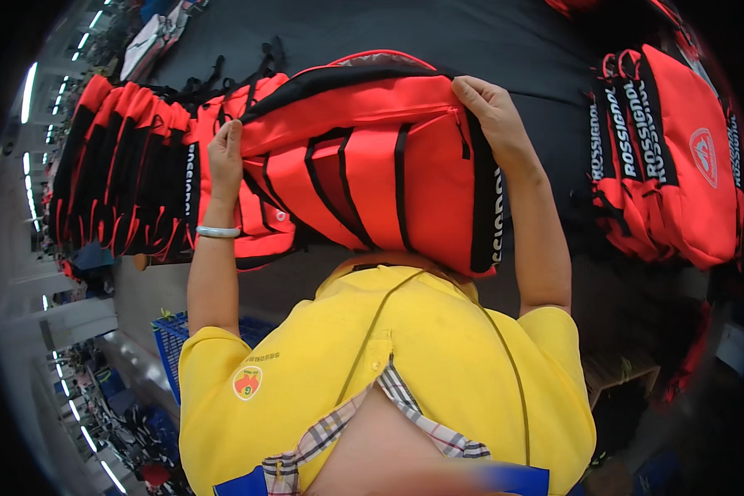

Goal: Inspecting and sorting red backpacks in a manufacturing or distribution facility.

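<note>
A large red backpack [372,182] with black trim and black straps across its panel is held up in front of my body. My left hand [226,157] is closed in a pinch at its upper left corner, thumb pointing up. At the upper right corner my right hand [492,116] grips the edge, thumb on the near side and the other fingers partly hidden. Behind the upper edge, a pale lining shows at an opening. The lower edge of the backpack rests close against my yellow shirt.
A row of similar red and black bags [124,174] stands packed on the left of the dark table [347,33]. Several more red bags [686,157] stand on the right. A blue plastic crate [169,347] sits below on the left, and a wooden stool [620,374] is low on the right.
</note>
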The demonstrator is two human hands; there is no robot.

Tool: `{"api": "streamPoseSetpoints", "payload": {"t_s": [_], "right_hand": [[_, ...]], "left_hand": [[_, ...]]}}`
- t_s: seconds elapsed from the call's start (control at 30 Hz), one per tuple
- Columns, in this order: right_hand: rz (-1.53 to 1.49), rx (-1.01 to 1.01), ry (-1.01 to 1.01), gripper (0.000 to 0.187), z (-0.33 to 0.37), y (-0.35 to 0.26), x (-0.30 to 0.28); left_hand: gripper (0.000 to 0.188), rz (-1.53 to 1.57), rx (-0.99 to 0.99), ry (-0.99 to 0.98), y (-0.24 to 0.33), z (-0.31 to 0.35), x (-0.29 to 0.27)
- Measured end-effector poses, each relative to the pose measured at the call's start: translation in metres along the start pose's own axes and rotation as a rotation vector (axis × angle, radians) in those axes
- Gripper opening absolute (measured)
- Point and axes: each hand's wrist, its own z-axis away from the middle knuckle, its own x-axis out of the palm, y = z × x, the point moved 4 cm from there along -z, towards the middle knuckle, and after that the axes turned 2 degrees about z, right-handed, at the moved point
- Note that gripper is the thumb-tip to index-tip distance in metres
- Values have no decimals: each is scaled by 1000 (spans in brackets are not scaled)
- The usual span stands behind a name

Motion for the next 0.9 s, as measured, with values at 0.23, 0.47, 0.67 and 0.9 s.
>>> {"api": "streamPoseSetpoints", "payload": {"t_s": [0.23,0.47,0.67,0.9], "right_hand": [[-100,-70,17,32,25,-17,-28],[89,-311,214,28,51,-67,-47],[557,-400,280,30,80,-102,-29],[659,-396,398,21,90,-91,-22]], "left_hand": [[49,238,-247,-176,52,-23,4],[61,212,-17,-253,120,-63,32],[29,-57,545,-80,168,-36,50],[21,20,280,-97,144,-22,37]]}}
